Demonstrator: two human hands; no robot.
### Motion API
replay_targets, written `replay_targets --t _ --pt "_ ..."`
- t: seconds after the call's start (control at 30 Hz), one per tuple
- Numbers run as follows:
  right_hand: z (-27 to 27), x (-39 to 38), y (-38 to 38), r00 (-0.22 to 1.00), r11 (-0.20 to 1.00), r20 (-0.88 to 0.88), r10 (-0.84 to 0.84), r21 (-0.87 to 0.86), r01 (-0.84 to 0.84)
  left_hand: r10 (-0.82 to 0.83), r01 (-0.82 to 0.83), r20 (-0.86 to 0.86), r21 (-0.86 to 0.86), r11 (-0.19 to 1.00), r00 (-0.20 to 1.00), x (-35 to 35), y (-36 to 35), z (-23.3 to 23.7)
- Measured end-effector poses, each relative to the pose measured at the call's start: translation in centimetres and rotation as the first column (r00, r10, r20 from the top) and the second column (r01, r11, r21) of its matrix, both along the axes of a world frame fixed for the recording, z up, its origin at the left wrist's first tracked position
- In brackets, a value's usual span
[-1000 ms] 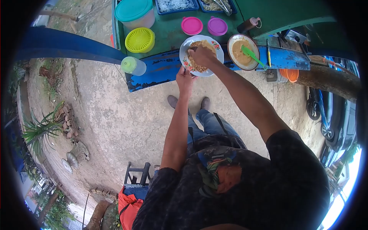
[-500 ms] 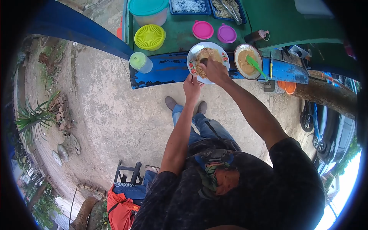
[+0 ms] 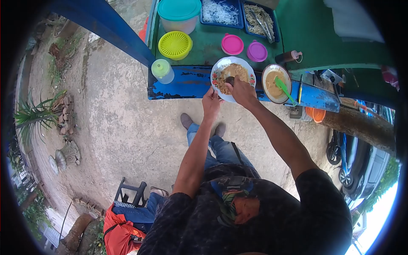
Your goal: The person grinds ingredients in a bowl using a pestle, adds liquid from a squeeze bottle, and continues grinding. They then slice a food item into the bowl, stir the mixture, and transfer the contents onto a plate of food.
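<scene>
My left hand (image 3: 210, 103) grips the near left rim of a white plate (image 3: 217, 69) with red flowers on it. In my right hand (image 3: 244, 92) is a dark, rounded pestle (image 3: 230, 80), pressed into the brown crumbly mash (image 3: 236, 71) on the plate. My palm hides most of the pestle's body. Just right of the plate stands a bowl (image 3: 267, 71) of tan sauce, a green plastic spoon (image 3: 284, 87) leaning in it.
Behind the plate sit a pink-lidded tub (image 3: 232, 44), a purple-lidded tub (image 3: 257, 51), a yellow container (image 3: 175, 45) and blue trays (image 3: 241, 24) of noodles with tongs (image 3: 262, 26). A green-lidded bottle (image 3: 163, 71) stands left. Another person in red (image 3: 121, 229) sits behind me at left.
The whole view has shifted, so the counter appears lower. On the plate, the pestle has moved slightly toward the near side. My left hand keeps its hold on the rim.
</scene>
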State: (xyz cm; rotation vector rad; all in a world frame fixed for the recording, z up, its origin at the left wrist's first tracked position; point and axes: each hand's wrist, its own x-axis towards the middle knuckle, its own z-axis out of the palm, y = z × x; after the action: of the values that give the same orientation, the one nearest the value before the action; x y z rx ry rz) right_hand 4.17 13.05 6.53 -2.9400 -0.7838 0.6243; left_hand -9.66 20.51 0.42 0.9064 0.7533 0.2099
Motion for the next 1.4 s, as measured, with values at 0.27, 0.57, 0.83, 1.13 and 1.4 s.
replay_targets --t 0.27,0.57,0.83,1.13,1.4 --pt "-0.4 1.0 -0.9 0.996 0.997 0.048 0.078 -0.013 -0.077 -0.036 0.041 0.062 -0.076 0.996 0.997 -0.6 0.2 -0.2" --pt "1.3 -1.8 -0.1 0.968 0.969 0.027 0.248 0.005 -0.248 -0.07 0.085 0.122 -0.121 0.989 0.99 -0.4 0.8 0.1" --pt "1.3 0.0 1.0 0.991 0.998 -0.116 -0.063 -0.01 0.062 -0.064 0.064 -0.005 -0.007 0.998 0.998 -0.9 -0.5 -0.4" --pt "-0.2 -0.7 0.3 0.995 0.998 -0.083 -0.057 0.026 0.059 -0.078 0.078 0.028 0.018 0.997 0.997 0.1 0.8 -0.4" --pt "0.6 -1.4 -0.1 0.995 0.998 -0.1 0.028 -0.061 -0.034 -0.081 0.081 0.049 -0.003 0.997 0.996 0.0 1.2 -0.5"
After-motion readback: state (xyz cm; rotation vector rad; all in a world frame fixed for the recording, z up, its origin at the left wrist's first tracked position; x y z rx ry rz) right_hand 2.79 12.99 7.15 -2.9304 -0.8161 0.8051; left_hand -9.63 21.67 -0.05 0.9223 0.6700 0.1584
